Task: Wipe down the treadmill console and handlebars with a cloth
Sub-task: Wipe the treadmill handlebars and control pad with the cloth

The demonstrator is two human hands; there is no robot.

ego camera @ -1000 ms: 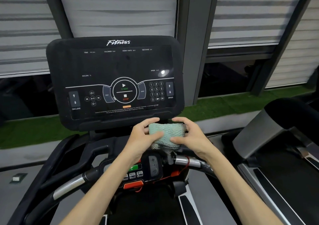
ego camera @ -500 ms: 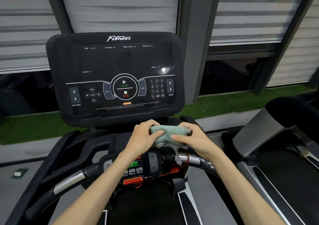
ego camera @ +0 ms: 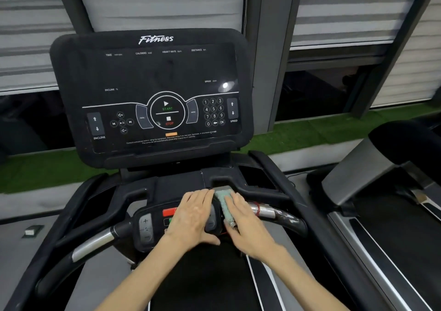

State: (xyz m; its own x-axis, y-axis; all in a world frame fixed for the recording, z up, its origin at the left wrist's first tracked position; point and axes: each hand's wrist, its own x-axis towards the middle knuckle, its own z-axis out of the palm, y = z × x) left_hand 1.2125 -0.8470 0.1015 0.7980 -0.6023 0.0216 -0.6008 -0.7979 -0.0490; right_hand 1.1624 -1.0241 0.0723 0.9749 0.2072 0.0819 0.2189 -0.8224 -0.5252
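The black treadmill console (ego camera: pixel 152 76) with its START and STOP panel stands upright ahead of me. Below it runs the curved handlebar (ego camera: pixel 93 244), chrome and black, with a small control pod (ego camera: pixel 146 229) at its middle. My left hand (ego camera: pixel 193 217) lies flat over the right part of that pod, fingers straight. A pale green cloth (ego camera: pixel 224 203) is draped over the bar just right of the pod. My right hand (ego camera: pixel 245 224) presses on the cloth with straight fingers. The chrome bar (ego camera: pixel 265 210) with a red cord shows right of the cloth.
A second treadmill (ego camera: pixel 386 191) stands close on the right. Green artificial turf (ego camera: pixel 310 134) and windows with grey striped blinds (ego camera: pixel 346 10) lie beyond the console. The black running belt (ego camera: pixel 202 279) is under my forearms.
Both hands came down from in front of the console's lower edge to the handlebar. The cloth, held bunched between both hands before, now lies on the bar under my right hand; the left let it go.
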